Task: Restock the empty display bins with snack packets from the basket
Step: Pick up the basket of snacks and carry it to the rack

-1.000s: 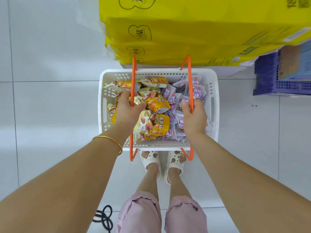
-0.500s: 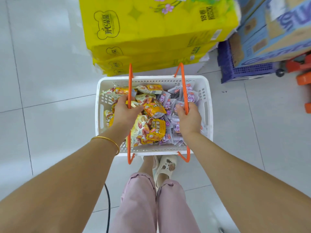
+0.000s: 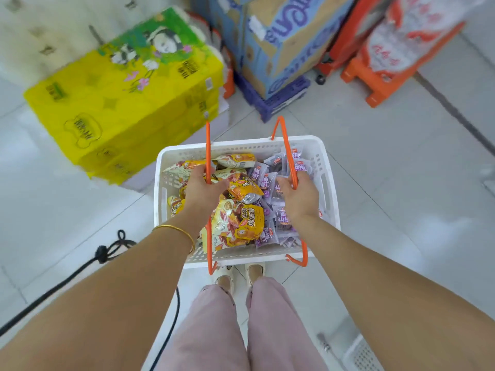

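White plastic basket (image 3: 241, 148) hangs in your grip above your feet, and your hands cover part of its load. Your left hand (image 3: 203, 191) is curled round the left orange handle (image 3: 207, 145) and your right hand (image 3: 297, 199) round the right orange handle (image 3: 286, 145), fingertips out of sight. Yellow snack packets (image 3: 241, 223) fill the basket's left half and purple snack packets (image 3: 284, 220) its right, burying those below. Beyond the basket, blurred, stand yellow tissue packs (image 3: 120, 111) and a blue cardboard box (image 3: 281, 36), cut off at the top. Glossy pale floor tiles (image 3: 388, 183) lie under the basket. Its walls are perforated and its handles are thin.
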Available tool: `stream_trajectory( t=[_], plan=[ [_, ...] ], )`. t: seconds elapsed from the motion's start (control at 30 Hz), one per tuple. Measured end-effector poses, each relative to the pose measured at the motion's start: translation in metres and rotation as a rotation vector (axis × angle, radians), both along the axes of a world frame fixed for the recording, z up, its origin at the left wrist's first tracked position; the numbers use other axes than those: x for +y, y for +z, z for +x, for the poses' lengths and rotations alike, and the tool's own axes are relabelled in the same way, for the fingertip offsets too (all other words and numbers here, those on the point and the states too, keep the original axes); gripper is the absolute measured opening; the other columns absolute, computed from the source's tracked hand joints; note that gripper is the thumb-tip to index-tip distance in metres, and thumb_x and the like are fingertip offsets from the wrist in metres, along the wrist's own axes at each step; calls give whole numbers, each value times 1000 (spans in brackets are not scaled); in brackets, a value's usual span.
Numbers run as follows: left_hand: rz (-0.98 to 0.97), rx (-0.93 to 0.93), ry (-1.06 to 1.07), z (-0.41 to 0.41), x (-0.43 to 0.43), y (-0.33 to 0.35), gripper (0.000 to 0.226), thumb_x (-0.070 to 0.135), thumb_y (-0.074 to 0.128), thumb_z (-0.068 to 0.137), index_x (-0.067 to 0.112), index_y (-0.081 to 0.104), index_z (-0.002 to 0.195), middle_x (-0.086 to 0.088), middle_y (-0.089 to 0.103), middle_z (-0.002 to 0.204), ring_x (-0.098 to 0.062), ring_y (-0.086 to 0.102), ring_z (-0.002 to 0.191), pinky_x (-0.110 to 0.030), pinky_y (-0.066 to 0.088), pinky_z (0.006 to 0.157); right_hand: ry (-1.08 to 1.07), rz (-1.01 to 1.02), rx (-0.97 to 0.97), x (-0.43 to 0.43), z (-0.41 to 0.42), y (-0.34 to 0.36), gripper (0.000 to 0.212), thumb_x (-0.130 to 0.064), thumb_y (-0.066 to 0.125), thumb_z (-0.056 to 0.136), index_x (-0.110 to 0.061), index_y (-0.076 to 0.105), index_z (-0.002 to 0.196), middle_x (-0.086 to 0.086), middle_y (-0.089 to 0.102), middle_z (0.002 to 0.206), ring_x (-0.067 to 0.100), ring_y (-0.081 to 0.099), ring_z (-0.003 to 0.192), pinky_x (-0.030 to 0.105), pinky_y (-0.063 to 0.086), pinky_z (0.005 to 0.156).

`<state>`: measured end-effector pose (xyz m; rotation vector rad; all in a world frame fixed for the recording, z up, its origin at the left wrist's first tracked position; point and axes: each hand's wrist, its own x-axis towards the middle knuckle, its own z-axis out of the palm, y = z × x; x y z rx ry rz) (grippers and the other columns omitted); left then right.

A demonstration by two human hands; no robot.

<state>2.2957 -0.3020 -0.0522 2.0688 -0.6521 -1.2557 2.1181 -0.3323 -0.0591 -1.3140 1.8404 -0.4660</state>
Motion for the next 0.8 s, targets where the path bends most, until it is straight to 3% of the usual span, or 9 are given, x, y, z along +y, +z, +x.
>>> stream_trajectory(
  t=[0.17,0.37,0.53,0.8],
  plan=[
    [-26,15,-228,-62,-29,24,31,16,68,82,18,48,106,-6,51,79,-21,45,56,-29,40,48,-237,-18,10,14,-66,26,21,-32,52,96,-13,43,90,-7,42,67,21,46,71,35,40,70],
    [-41,30,-505,-164,-70,50,29,15,67,84,16,47,106,-3,47,82,-17,40,52,-22,35,37,-522,-17,26,23,-160,49,24,-34,52,95,-13,42,87,-6,44,66,23,47,72,35,41,70],
    [-52,70,-688,-265,-106,66,25,12,66,85,15,46,98,-2,38,68,-14,34,48,-17,30,33,-700,-4,25,20,-248,60,28,-36,51,95,-11,44,87,-3,45,66,23,48,69,37,42,68],
    [-76,131,-896,-426,-147,79,26,8,65,86,14,44,98,-3,34,66,-15,30,46,-15,26,33,-905,-59,20,8,-383,80,28,-37,51,95,-11,46,86,-2,46,65,11,42,55,31,35,59]
  ],
)
